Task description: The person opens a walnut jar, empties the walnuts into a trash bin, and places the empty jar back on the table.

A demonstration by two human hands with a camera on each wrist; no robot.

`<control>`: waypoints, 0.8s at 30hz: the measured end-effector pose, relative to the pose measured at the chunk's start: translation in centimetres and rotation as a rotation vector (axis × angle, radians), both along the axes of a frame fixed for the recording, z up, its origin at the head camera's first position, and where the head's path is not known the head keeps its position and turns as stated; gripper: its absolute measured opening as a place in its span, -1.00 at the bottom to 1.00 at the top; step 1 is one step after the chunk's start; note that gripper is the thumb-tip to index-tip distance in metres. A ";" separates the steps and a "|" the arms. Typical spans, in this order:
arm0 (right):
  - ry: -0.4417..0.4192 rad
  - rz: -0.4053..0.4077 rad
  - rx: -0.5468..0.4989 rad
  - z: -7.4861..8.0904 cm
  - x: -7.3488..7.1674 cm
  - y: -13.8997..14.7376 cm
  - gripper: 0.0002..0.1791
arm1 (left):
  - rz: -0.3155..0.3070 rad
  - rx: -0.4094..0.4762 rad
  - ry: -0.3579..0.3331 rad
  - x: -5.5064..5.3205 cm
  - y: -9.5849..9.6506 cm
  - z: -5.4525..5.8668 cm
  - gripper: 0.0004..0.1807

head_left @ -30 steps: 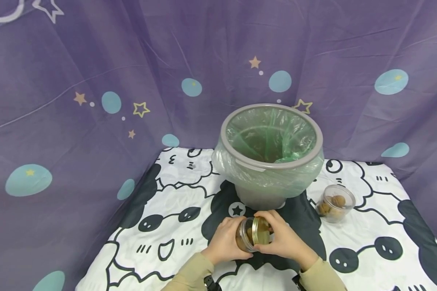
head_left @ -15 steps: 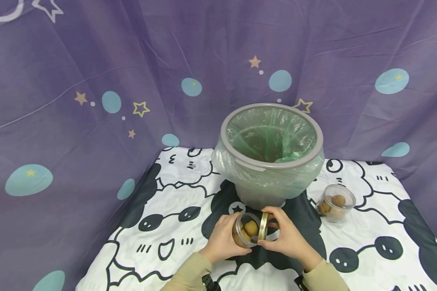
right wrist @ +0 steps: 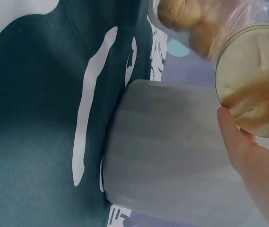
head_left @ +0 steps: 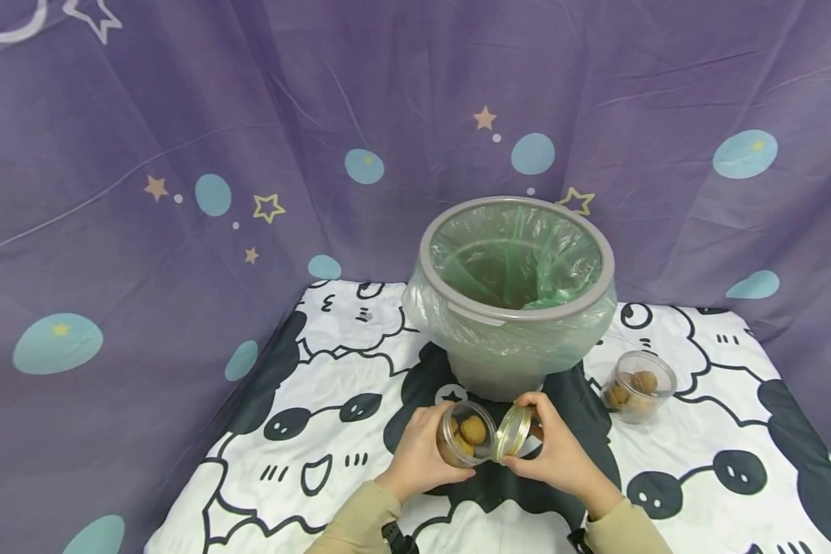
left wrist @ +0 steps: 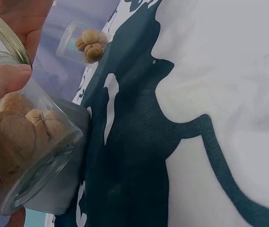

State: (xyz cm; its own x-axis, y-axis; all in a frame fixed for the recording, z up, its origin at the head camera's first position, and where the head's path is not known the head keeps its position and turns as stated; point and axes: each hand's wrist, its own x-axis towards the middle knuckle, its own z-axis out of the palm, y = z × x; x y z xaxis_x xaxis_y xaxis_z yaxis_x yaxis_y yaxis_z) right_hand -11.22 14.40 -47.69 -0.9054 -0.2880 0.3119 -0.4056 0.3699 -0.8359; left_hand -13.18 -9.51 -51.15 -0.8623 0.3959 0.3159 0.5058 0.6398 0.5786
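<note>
My left hand (head_left: 415, 455) grips a clear jar (left wrist: 61, 153) with several walnuts (head_left: 472, 429) in it. The jar's mouth is uncovered and tilts toward the right. In my right hand (head_left: 559, 458) is a gold lid (head_left: 512, 433), pinched at its edge between thumb and fingers. It stands on edge beside the jar's mouth, its lower edge close to the rim. The right wrist view shows the lid's round flat face (right wrist: 250, 71) and a finger along its border.
A grey bin (head_left: 495, 373) lined with a pale green bag (head_left: 502, 269) stands just beyond the hands. To its right, an uncovered clear jar (head_left: 633, 413) holds several walnuts. A patterned cloth (head_left: 360, 492) covers the table, with a purple curtain (head_left: 415, 92) behind.
The lid has come off the jar's mouth and moved right with my right hand, turning as it went. The left hand has tipped the jar's mouth upward, showing the walnuts.
</note>
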 end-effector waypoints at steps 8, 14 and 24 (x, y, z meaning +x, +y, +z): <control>0.028 -0.047 -0.044 -0.7 0.2 0.8 -0.21 | 0.009 0.008 -0.041 0.2 -0.2 0.4 0.07; 0.011 -0.026 -0.096 -1.1 0.6 1.5 -0.19 | 0.010 0.032 -0.077 0.3 -0.4 0.6 0.06; -0.053 -0.102 0.032 -2.3 0.9 4.4 -0.24 | 0.014 0.068 -0.133 0.4 -0.8 0.7 0.05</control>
